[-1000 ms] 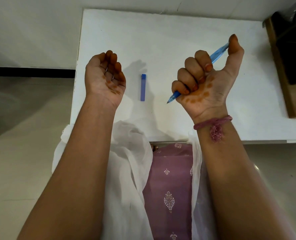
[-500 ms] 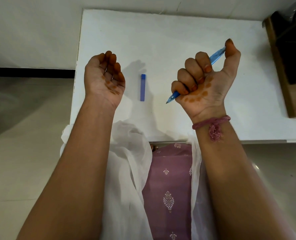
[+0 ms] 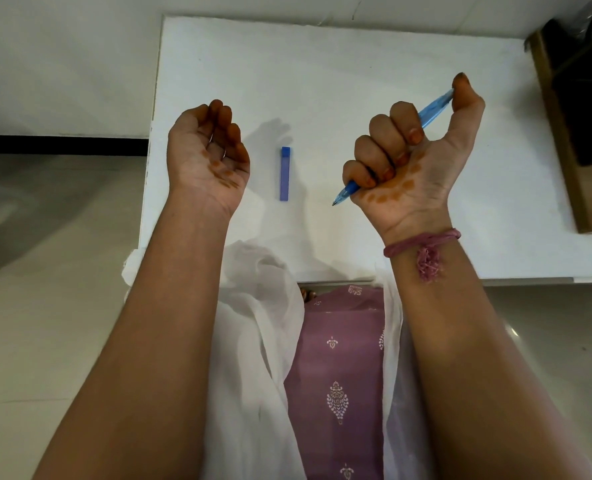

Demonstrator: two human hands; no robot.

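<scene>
The right hand (image 3: 412, 161) on my screen is wrapped tight round a blue pen (image 3: 433, 110). All four fingers curl over it like a fist, and the thumb sits on the top end. I think the thumb is there to push the clicker. The pen is up in the air, to the right of the blue case (image 3: 285, 173), and does not touch it. Its tip points down toward the case side.

The case lies flat on the white table (image 3: 356, 64), with its long side pointing away from the person. I guess it sits between the two hands so that either one can get it easily.

The left hand (image 3: 208, 157) is held up to the left of the case, palm showing. Its fingers are bent loosely, and I see nothing in it. I think it is free to pick up the case. A pink thread (image 3: 422, 242) is tied on the wrist to the right of the case.
</scene>
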